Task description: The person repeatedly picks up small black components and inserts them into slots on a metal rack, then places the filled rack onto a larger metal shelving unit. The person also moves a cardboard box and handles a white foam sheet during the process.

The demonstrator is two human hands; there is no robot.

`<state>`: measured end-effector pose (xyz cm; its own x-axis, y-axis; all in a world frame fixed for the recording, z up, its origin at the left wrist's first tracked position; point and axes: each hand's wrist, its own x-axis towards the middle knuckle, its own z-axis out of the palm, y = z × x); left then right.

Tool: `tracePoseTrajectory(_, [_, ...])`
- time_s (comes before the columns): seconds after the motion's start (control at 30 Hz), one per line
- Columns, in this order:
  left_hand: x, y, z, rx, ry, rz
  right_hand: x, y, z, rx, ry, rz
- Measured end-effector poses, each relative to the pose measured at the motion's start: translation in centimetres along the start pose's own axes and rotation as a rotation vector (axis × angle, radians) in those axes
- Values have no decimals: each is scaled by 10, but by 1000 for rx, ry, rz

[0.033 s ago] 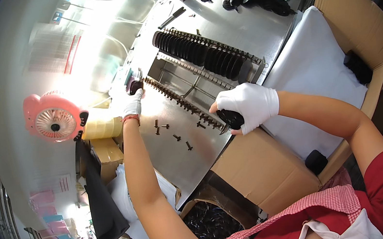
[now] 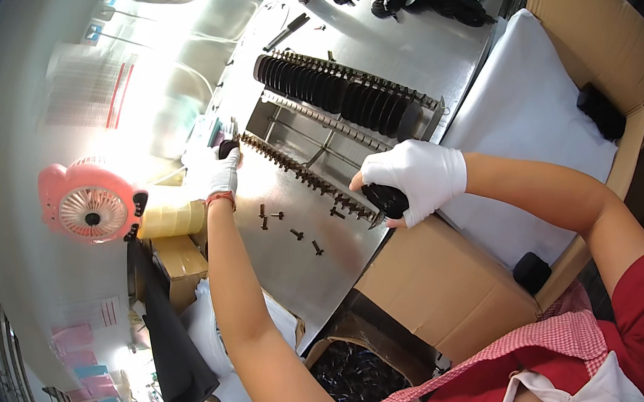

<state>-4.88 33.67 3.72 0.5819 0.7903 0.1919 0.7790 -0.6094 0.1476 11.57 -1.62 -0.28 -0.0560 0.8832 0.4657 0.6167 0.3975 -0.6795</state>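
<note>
Your L hand [image 2: 221, 176] grasps a dark rounded pc [image 2: 227, 148]. Your R hand [image 2: 420, 179] grasps a glossy blk pc [image 2: 388, 201] nr toothed rail [image 2: 308, 177].

Pale wall [image 2: 28, 275], bright white glare [image 2: 124, 138], shiny metal table [image 2: 287, 276].

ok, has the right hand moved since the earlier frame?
No, no visible shift in any direction: against the cardboard box, the right hand appears by the same far edge in both.
</note>
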Motion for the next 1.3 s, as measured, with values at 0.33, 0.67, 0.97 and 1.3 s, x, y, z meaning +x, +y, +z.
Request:
tracePoseTrajectory(0.33, [-55, 64, -25, 580, -105, -47, 3, -6, 15, 69, 218, 195])
tracePoseTrajectory(0.67, [-272, 161, -68, -684, -159, 287, -31, -87, 23, 102, 315, 34])
tracePoseTrajectory(0.97, [-324, 249, -39, -1603, -841, -257, -132, -97, -23, -123, 206, 63])
tracePoseTrajectory(1.3, [-318, 311, 44, -425, -1519, 270, -229, -60, -76, -8, -818, 795])
